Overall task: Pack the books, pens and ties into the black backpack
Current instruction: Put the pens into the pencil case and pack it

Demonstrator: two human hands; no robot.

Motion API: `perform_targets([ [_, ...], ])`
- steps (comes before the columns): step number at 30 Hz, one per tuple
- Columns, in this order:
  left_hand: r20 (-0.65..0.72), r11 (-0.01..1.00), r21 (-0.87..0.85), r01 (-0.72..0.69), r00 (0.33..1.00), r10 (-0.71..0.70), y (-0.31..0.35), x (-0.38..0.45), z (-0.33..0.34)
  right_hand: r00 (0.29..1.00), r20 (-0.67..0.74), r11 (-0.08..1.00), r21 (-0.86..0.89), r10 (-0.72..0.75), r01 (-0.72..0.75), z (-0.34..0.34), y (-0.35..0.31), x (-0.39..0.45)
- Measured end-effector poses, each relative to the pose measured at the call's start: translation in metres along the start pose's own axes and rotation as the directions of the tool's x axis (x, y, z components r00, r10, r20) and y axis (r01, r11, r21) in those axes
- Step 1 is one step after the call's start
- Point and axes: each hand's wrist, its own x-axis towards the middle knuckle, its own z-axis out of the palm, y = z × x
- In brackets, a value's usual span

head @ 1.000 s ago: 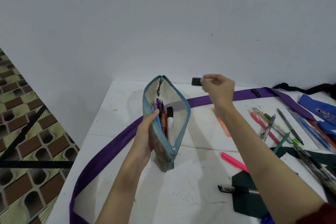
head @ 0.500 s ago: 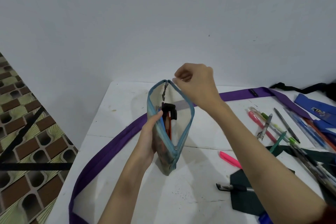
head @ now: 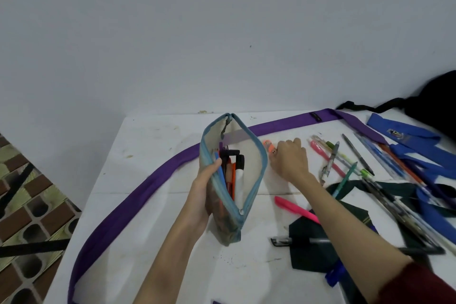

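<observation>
- The left hand (head: 207,180) gripped the pencil pouch (head: 232,177) by its left wall, fingers curled round the side and thumb hooked over the rim, holding it upright above the white table (head: 153,145) with its zip mouth spread wide.
- Inside the pouch stood several pens (head: 228,168), packed against the wall by the thumb; the right half of the mouth was open room.
- Just right of the pouch, the right hand (head: 290,158) lay low on the table, its fingers curled down onto an orange highlighter (head: 270,147); whether they had closed round it I could not tell.
- Further right of the pouch lay a loose scatter of pens (head: 345,155) on the tabletop, then blue ties (head: 414,145) near the right edge.
- Behind and left of the pouch a purple tie (head: 138,192) ran in a long curve, from the far right of the table down to its near left edge.
- A pink highlighter (head: 293,207) lay right of the pouch's lower end, beside a dark green tie (head: 311,242) with a black pen (head: 281,241) across it.
- The black backpack (head: 434,99) sat far right of the pouch, at the table's back corner against the wall.
- Left of the pouch the table showed bare white up to its left edge, with patterned floor tiles (head: 29,205) beyond.
</observation>
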Motion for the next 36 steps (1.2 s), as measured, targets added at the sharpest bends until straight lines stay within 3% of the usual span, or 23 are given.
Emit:
perform_targets([
  [3, 0.017, 1.0, 0.007, -0.002, 1.0, 0.001, -0.002, 0.0, 0.003, 0.996, -0.004, 0.916, 0.391, 0.093, -0.084, -0.011, -0.002, -0.001],
  [6, 0.012, 1.0, 0.017, -0.004, 1.0, 0.003, -0.002, 0.0, 0.003, 0.97, -0.085, 0.586, 0.807, 0.227, -0.066, -0.048, -0.013, -0.004],
  [9, 0.012, 1.0, 0.024, -0.008, 1.0, 0.008, -0.001, -0.001, 0.004, 0.95, -0.173, 0.221, 0.968, 0.259, 0.116, -0.098, -0.029, -0.02],
  [11, 0.004, 1.0, 0.025, -0.005, 1.0, 0.004, -0.001, -0.001, 0.004, 0.966, -0.246, 0.154, 0.961, 0.084, 0.231, -0.123, -0.039, -0.034],
  [13, 0.01, 1.0, 0.027, -0.002, 1.0, 0.002, -0.001, -0.001, 0.005, 0.942, -0.262, 0.256, 0.915, -0.211, 0.312, -0.134, -0.046, -0.046],
  [15, 0.018, 1.0, 0.029, 0.004, 1.0, -0.004, -0.001, -0.002, 0.005, 0.852, -0.185, 0.484, 0.755, -0.49, 0.442, -0.129, -0.051, -0.052],
  [17, 0.014, 1.0, 0.03, -0.006, 1.0, 0.006, -0.002, -0.002, 0.004, 0.78, -0.045, 0.654, 0.517, -0.624, 0.553, -0.113, -0.054, -0.054],
  [19, 0.015, 0.999, 0.027, -0.02, 1.0, 0.02, -0.002, -0.003, 0.004, 0.74, 0.076, 0.709, 0.365, -0.669, 0.603, -0.098, -0.056, -0.056],
  [21, 0.014, 1.0, 0.027, -0.006, 1.0, 0.006, -0.003, -0.002, 0.005, 0.714, 0.193, 0.729, 0.34, -0.673, 0.595, -0.094, -0.054, -0.061],
  [23, -0.003, 0.999, 0.045, 0.0, 1.0, 0.0, -0.003, -0.002, 0.006, 0.733, 0.205, 0.741, 0.387, -0.649, 0.548, -0.097, -0.048, -0.063],
  [26, -0.008, 0.999, 0.036, 0.0, 1.0, 0.0, -0.004, -0.002, 0.007, 0.881, -0.064, 0.737, 0.523, -0.469, 0.43, -0.101, -0.028, -0.065],
  [28, 0.016, 1.0, 0.008, 0.004, 1.0, -0.004, -0.004, -0.003, 0.008, 0.934, -0.252, 0.723, 0.591, -0.254, 0.356, -0.095, -0.01, -0.066],
  [29, 0.023, 1.0, 0.007, 0.006, 1.0, -0.006, -0.005, -0.003, 0.007, 0.949, -0.265, 0.745, 0.597, -0.168, 0.298, -0.091, 0.001, -0.066],
  [30, 0.024, 1.0, 0.013, 0.009, 1.0, -0.009, -0.005, -0.003, 0.007, 0.97, -0.208, 0.784, 0.579, -0.125, 0.225, -0.085, 0.012, -0.066],
  [32, 0.03, 1.0, 0.026, 0.007, 1.0, -0.008, -0.006, -0.002, 0.008, 0.99, 0.047, 0.871, 0.482, -0.132, 0.093, -0.07, 0.03, -0.071],
  [34, 0.036, 1.0, 0.028, 0.011, 0.999, -0.012, -0.007, -0.003, 0.01, 0.958, 0.237, 0.941, 0.331, -0.159, 0.074, -0.053, 0.041, -0.082],
  [36, 0.04, 1.0, 0.026, 0.013, 0.999, -0.014, -0.008, -0.004, 0.012, 0.931, 0.323, 0.97, 0.217, -0.174, 0.106, -0.04, 0.043, -0.089],
])
